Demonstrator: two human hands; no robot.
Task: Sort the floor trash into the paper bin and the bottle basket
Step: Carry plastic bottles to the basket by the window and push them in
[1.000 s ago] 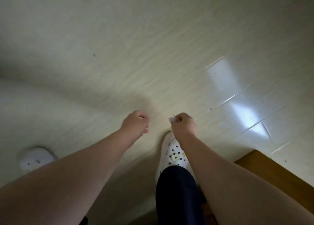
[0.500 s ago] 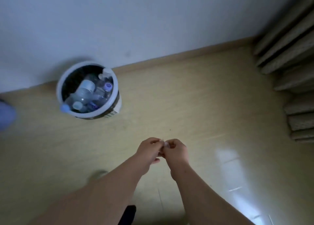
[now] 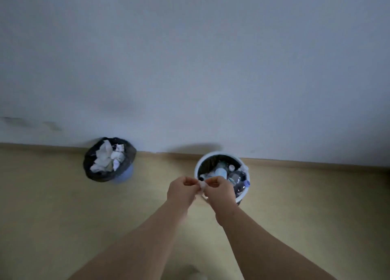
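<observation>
The paper scrap (image 3: 202, 185), small and white, sat just below the centre of the frame, pinched between both hands. The left hand (image 3: 181, 190) had its fingers curled and gripped the scrap's left edge. The right hand (image 3: 219, 192), curled the same way, gripped its right edge and overlapped the near rim of the bottle basket (image 3: 197, 167). That white-rimmed basket held plastic bottles (image 3: 239, 177) right of centre. The paper bin (image 3: 129, 153), lined with a black bag and filled with crumpled paper (image 3: 107, 158), stood left of centre against the wall (image 3: 190, 58), well apart from the hands, on the yellowish floor (image 3: 63, 216).
</observation>
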